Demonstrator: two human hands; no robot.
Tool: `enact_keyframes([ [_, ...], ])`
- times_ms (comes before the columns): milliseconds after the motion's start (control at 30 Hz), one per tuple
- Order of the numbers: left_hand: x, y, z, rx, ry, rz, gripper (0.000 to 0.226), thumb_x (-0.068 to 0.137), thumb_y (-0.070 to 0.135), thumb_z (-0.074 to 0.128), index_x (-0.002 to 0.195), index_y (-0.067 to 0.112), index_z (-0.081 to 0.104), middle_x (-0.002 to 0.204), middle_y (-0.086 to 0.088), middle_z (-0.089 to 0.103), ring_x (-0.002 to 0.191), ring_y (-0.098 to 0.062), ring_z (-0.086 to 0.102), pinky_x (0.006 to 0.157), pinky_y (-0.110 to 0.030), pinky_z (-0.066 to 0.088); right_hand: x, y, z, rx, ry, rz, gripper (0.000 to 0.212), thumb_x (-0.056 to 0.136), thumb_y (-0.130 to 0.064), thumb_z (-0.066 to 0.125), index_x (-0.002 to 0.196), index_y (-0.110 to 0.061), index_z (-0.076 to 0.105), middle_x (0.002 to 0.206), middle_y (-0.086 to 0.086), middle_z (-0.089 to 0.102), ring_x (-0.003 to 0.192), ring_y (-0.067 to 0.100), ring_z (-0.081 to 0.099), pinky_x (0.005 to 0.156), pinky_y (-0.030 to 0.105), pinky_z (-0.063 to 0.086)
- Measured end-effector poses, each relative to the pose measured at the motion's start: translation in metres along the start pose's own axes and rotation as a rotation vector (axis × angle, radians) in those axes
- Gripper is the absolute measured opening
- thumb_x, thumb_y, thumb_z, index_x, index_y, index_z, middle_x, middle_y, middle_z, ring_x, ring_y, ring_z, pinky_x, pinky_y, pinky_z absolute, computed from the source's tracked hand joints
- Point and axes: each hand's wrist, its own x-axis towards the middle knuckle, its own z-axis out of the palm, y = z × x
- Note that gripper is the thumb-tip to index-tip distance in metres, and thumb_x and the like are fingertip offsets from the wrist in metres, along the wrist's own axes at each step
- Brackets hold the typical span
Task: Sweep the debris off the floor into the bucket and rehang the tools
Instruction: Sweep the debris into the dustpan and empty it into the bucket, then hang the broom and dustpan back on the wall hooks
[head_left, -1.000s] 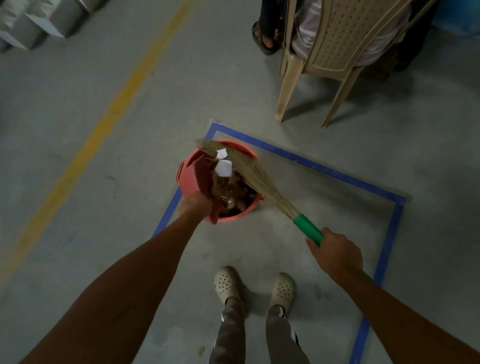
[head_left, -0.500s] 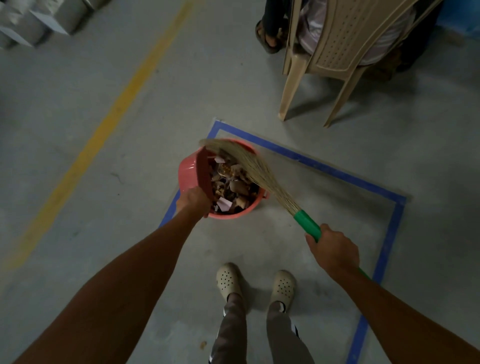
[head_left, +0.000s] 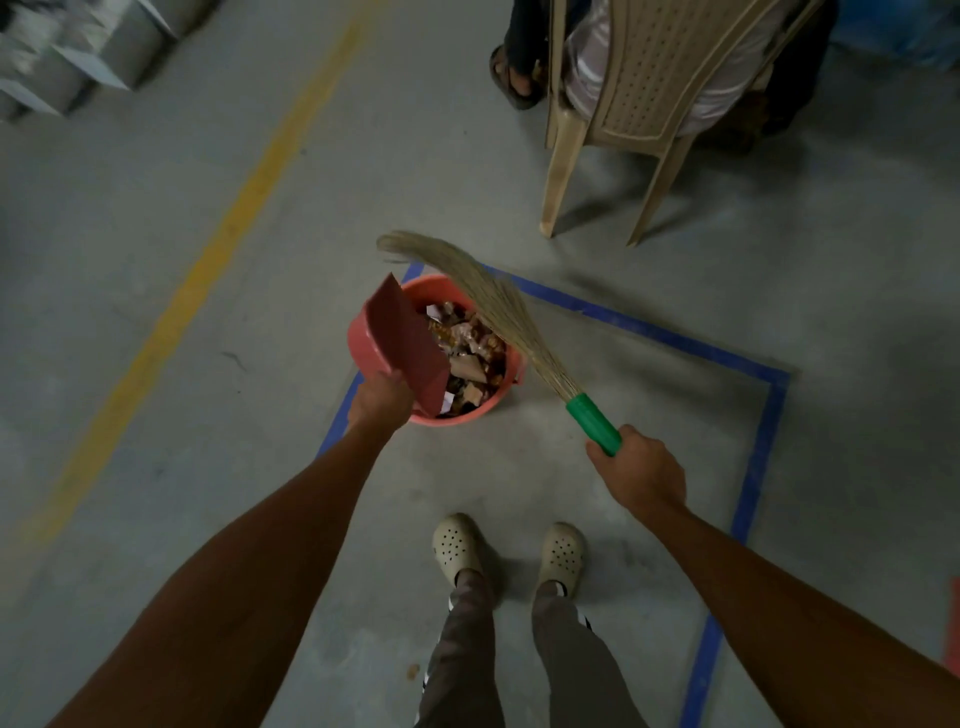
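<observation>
Dim grey concrete floor (head_left: 415, 156) w/ diagonal yellow line (head_left: 228, 249) at left, blue tape outline (head_left: 675, 341) centre-right, beige plastic chair (head_left: 660, 67) top right w/ seated person (head_left: 587, 78) on it, sandalled foot (head_left: 511, 78) beside its front leg, blurred grey boxes (head_left: 78, 57) top left.

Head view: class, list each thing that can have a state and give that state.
Round red plastic bucket: upright, holding debris.
Red plastic dustpan: tipped over bucket, held by left grip.
Grass broom with green handle: raised over bucket, held by right grip.
Beige plastic chair: upright, occupied.
</observation>
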Motion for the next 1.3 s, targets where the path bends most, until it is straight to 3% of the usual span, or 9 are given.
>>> enact_keyframes([
  [167,-0.038,0.002,-0.014,0.058,0.083,0.153,0.046,0.105,0.032,0.04,0.125,-0.007,0.053,0.108,-0.027,0.06,0.11,-0.047,0.056,0.085,-0.044,0.043,-0.039,0.004,-0.015,0.112,0.088,0.03,0.043,0.088,-0.059,0.059,0.085,-0.016,0.057,0.064,0.0,0.056,0.056,0.019,0.058,0.053,0.029,0.05],
  [300,-0.076,0.005,-0.025,-0.026,0.14,0.186,0.052,0.104,0.038,0.043,0.113,-0.012,0.055,0.112,-0.036,0.059,0.109,-0.05,0.056,0.085,-0.046,0.043,-0.075,0.01,-0.027,0.159,0.089,0.07,0.041,0.087,-0.059,0.061,0.087,-0.018,0.056,0.068,0.0,0.059,0.06,0.02,0.06,0.055,0.028,0.048],
  [500,-0.114,0.002,-0.022,-0.148,0.122,0.161,0.05,0.1,0.04,0.045,0.114,-0.006,0.055,0.11,-0.029,0.063,0.103,-0.046,0.059,0.076,-0.039,0.041,-0.128,0.016,-0.029,0.202,0.112,0.136,0.033,0.088,-0.051,0.062,0.085,-0.019,0.056,0.066,0.0,0.06,0.06,0.02,0.06,0.058,0.033,0.055],
  [600,-0.122,-0.008,-0.017,-0.171,0.077,0.231,0.049,0.097,0.044,0.043,0.111,0.0,0.06,0.106,-0.023,0.067,0.1,-0.043,0.062,0.074,-0.037,0.042,-0.156,0.012,-0.023,0.207,0.101,0.185,0.029,0.088,-0.047,0.062,0.086,-0.019,0.056,0.069,0.001,0.061,0.062,0.02,0.061,0.059,0.032,0.053],
  [767,-0.139,-0.013,-0.013,-0.133,-0.007,0.297,0.044,0.1,0.036,0.047,0.117,-0.004,0.053,0.115,-0.026,0.063,0.106,-0.045,0.059,0.08,-0.04,0.042,-0.207,0.001,-0.007,0.255,0.119,0.333,0.025,0.087,-0.042,0.064,0.086,-0.018,0.057,0.072,0.002,0.061,0.065,0.022,0.061,0.056,0.029,0.046],
  [933,-0.16,-0.023,-0.006,-0.076,-0.089,0.477,0.05,0.098,0.043,0.045,0.108,-0.004,0.059,0.11,-0.029,0.066,0.105,-0.045,0.061,0.085,-0.043,0.045,-0.266,-0.009,0.009,0.362,0.258,0.497,0.026,0.086,-0.041,0.067,0.081,-0.018,0.056,0.065,-0.002,0.056,0.06,0.017,0.058,0.051,0.026,0.043],
  [1100,-0.201,-0.013,0.018,-0.035,-0.163,0.66,0.041,0.099,0.035,0.048,0.091,-0.004,0.055,0.093,-0.033,0.06,0.096,-0.048,0.059,0.075,-0.043,0.038,-0.331,0.002,0.014,0.47,0.402,0.684,0.026,0.086,-0.039,0.069,0.08,-0.019,0.055,0.062,-0.007,0.049,0.058,0.016,0.054,0.048,0.023,0.032],
  [1167,-0.226,-0.004,0.029,0.023,-0.226,0.707,0.034,0.101,0.033,0.048,0.088,0.002,0.05,0.089,-0.029,0.057,0.094,-0.045,0.059,0.072,-0.039,0.035,-0.357,0.011,0.014,0.509,0.424,0.778,0.024,0.087,-0.04,0.068,0.084,-0.019,0.056,0.064,-0.008,0.05,0.061,0.018,0.056,0.05,0.024,0.033],
  [1300,-0.279,0.008,0.066,0.099,-0.355,0.789,0.041,0.101,0.038,0.044,0.092,0.0,0.055,0.084,-0.016,0.055,0.085,-0.035,0.058,0.067,-0.03,0.03,-0.412,0.036,0.017,0.567,0.487,0.945,0.024,0.088,-0.04,0.066,0.09,-0.018,0.057,0.071,-0.001,0.055,0.067,0.022,0.056,0.061,0.027,0.04],
])
